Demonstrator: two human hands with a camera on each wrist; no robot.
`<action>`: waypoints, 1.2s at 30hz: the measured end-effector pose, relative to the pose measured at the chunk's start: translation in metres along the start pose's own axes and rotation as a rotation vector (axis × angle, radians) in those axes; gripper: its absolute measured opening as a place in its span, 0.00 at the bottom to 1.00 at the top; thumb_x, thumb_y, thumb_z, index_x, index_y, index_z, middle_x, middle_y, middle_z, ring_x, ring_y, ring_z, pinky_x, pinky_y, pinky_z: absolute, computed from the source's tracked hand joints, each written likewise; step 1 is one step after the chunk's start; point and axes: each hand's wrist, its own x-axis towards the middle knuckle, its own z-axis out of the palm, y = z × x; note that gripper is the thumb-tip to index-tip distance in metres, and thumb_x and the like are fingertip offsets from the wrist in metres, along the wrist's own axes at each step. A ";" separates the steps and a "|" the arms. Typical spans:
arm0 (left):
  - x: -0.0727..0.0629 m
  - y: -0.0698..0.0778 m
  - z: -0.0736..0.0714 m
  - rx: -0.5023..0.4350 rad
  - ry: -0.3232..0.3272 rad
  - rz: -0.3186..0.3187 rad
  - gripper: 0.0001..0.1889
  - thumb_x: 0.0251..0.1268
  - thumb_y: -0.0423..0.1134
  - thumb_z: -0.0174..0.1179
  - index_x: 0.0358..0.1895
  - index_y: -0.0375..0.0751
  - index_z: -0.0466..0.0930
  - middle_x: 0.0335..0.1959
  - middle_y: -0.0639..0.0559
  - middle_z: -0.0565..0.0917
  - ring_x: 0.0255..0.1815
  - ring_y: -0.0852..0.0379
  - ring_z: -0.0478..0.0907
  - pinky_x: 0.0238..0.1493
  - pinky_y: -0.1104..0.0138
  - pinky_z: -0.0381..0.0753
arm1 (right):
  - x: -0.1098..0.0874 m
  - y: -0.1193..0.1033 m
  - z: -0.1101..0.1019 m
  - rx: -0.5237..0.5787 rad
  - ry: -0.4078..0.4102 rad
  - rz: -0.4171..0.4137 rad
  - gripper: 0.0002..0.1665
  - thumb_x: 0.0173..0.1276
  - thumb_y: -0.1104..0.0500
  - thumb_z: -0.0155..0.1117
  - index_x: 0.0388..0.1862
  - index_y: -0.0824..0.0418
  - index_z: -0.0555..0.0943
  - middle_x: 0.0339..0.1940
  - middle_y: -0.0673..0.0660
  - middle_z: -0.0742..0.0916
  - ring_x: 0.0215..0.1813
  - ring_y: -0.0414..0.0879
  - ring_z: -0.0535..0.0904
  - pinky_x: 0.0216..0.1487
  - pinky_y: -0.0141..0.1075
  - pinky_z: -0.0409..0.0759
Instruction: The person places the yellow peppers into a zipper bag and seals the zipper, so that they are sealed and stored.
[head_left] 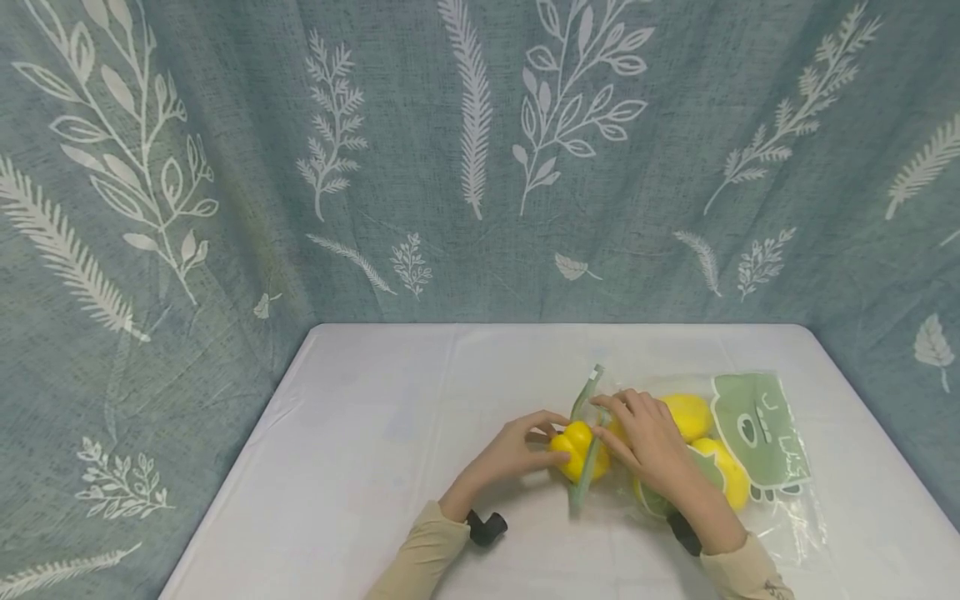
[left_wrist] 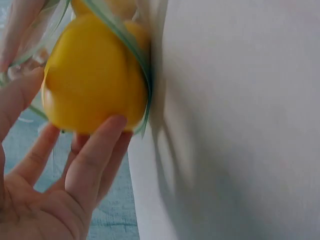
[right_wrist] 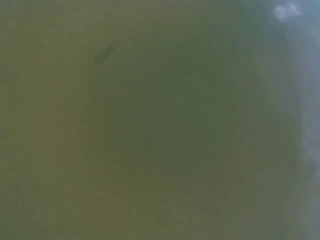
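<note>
A yellow bell pepper (head_left: 574, 451) sits in the mouth of a clear zip bag (head_left: 780, 521) with a green cartoon print. My left hand (head_left: 510, 450) grips the pepper from the left, thumb and fingers around its outer end, as the left wrist view shows on the pepper (left_wrist: 90, 75). The bag's green zip edge (head_left: 588, 471) crosses over the pepper. My right hand (head_left: 652, 437) pinches the bag at its opening. Beneath and beside it, more rounded yellow things (head_left: 688, 417) lie inside the bag. The right wrist view is a green and yellow blur.
Under everything is a white-covered table (head_left: 360, 417). A blue-grey curtain (head_left: 420, 150) with white leaf prints hangs behind it and along both sides. The bag's printed bottom end lies flat toward the table's right side.
</note>
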 end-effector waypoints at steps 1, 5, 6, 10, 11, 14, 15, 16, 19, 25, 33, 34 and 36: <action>0.000 -0.001 -0.002 -0.009 -0.015 0.010 0.22 0.55 0.42 0.66 0.55 0.51 0.75 0.49 0.54 0.79 0.48 0.58 0.76 0.55 0.67 0.76 | 0.000 0.000 0.000 0.001 -0.001 -0.002 0.22 0.64 0.48 0.60 0.56 0.52 0.74 0.41 0.52 0.76 0.38 0.46 0.69 0.40 0.39 0.67; -0.002 -0.005 -0.007 -0.061 -0.071 0.049 0.22 0.56 0.38 0.65 0.56 0.49 0.74 0.50 0.52 0.79 0.50 0.53 0.76 0.56 0.64 0.76 | 0.000 -0.001 0.000 0.002 0.000 -0.003 0.22 0.64 0.48 0.61 0.56 0.52 0.74 0.41 0.52 0.76 0.38 0.45 0.69 0.40 0.39 0.66; -0.002 -0.006 -0.007 -0.069 -0.084 0.056 0.22 0.57 0.38 0.65 0.56 0.49 0.74 0.51 0.52 0.78 0.51 0.53 0.76 0.56 0.64 0.76 | 0.000 -0.001 0.000 0.001 -0.001 -0.002 0.22 0.64 0.48 0.61 0.56 0.52 0.74 0.41 0.52 0.76 0.38 0.45 0.69 0.40 0.39 0.66; -0.003 -0.006 -0.008 -0.077 -0.130 0.077 0.22 0.57 0.36 0.64 0.57 0.48 0.74 0.52 0.51 0.78 0.53 0.51 0.75 0.56 0.63 0.76 | 0.001 0.000 0.001 -0.001 0.002 -0.001 0.22 0.64 0.48 0.60 0.56 0.52 0.74 0.40 0.52 0.76 0.38 0.45 0.68 0.39 0.39 0.66; -0.003 -0.006 -0.008 -0.078 -0.142 0.080 0.22 0.58 0.36 0.64 0.57 0.48 0.73 0.52 0.51 0.78 0.53 0.52 0.76 0.56 0.64 0.76 | 0.001 0.000 0.001 -0.002 0.002 -0.002 0.23 0.64 0.48 0.61 0.56 0.52 0.74 0.40 0.52 0.76 0.38 0.45 0.68 0.39 0.39 0.66; -0.003 -0.007 -0.007 -0.077 -0.168 0.086 0.22 0.58 0.35 0.63 0.57 0.48 0.73 0.52 0.50 0.77 0.52 0.54 0.77 0.54 0.67 0.77 | 0.000 0.000 0.001 -0.002 0.004 -0.003 0.23 0.63 0.47 0.61 0.56 0.52 0.74 0.40 0.52 0.76 0.37 0.45 0.68 0.39 0.39 0.66; -0.003 -0.007 -0.007 -0.079 -0.174 0.085 0.22 0.59 0.35 0.62 0.57 0.49 0.73 0.53 0.50 0.77 0.52 0.54 0.77 0.54 0.68 0.77 | 0.000 0.000 0.001 -0.001 0.004 -0.003 0.23 0.63 0.47 0.61 0.56 0.52 0.74 0.40 0.52 0.76 0.37 0.45 0.68 0.39 0.39 0.66; -0.003 -0.008 -0.006 -0.082 -0.178 0.087 0.22 0.59 0.35 0.62 0.57 0.48 0.73 0.53 0.50 0.77 0.52 0.55 0.78 0.53 0.69 0.77 | 0.000 0.000 0.001 0.000 0.004 -0.003 0.23 0.63 0.47 0.61 0.56 0.52 0.74 0.40 0.52 0.76 0.37 0.45 0.68 0.39 0.39 0.66; -0.003 -0.008 -0.006 -0.089 -0.182 0.079 0.22 0.59 0.35 0.62 0.58 0.49 0.73 0.53 0.49 0.77 0.51 0.56 0.78 0.52 0.70 0.77 | 0.000 0.000 0.001 0.002 0.004 -0.003 0.23 0.63 0.47 0.61 0.56 0.52 0.74 0.40 0.52 0.76 0.37 0.45 0.68 0.39 0.38 0.66; -0.004 -0.007 -0.006 -0.109 -0.180 0.063 0.22 0.58 0.34 0.63 0.57 0.47 0.73 0.57 0.49 0.75 0.53 0.50 0.78 0.52 0.70 0.78 | 0.000 0.001 0.001 0.005 0.009 -0.007 0.23 0.63 0.47 0.61 0.55 0.52 0.74 0.40 0.51 0.76 0.36 0.44 0.67 0.39 0.37 0.66; -0.006 -0.004 -0.007 -0.040 -0.128 0.031 0.22 0.57 0.37 0.64 0.56 0.41 0.74 0.55 0.44 0.77 0.52 0.49 0.77 0.47 0.73 0.79 | 0.000 0.001 0.002 0.008 0.005 0.000 0.23 0.63 0.47 0.61 0.55 0.52 0.74 0.40 0.50 0.76 0.37 0.43 0.67 0.38 0.37 0.65; -0.006 -0.003 -0.007 -0.038 -0.121 0.028 0.22 0.57 0.37 0.65 0.56 0.41 0.74 0.54 0.43 0.77 0.51 0.49 0.77 0.47 0.73 0.79 | 0.000 0.001 0.002 0.007 0.005 0.000 0.23 0.63 0.47 0.61 0.55 0.52 0.74 0.40 0.50 0.76 0.36 0.43 0.67 0.38 0.37 0.65; -0.006 -0.002 -0.007 -0.032 -0.109 0.026 0.22 0.56 0.37 0.65 0.55 0.41 0.75 0.53 0.43 0.78 0.50 0.49 0.78 0.46 0.72 0.79 | 0.000 0.001 0.002 0.007 0.002 0.002 0.23 0.63 0.47 0.61 0.56 0.52 0.74 0.40 0.50 0.76 0.37 0.43 0.67 0.39 0.37 0.65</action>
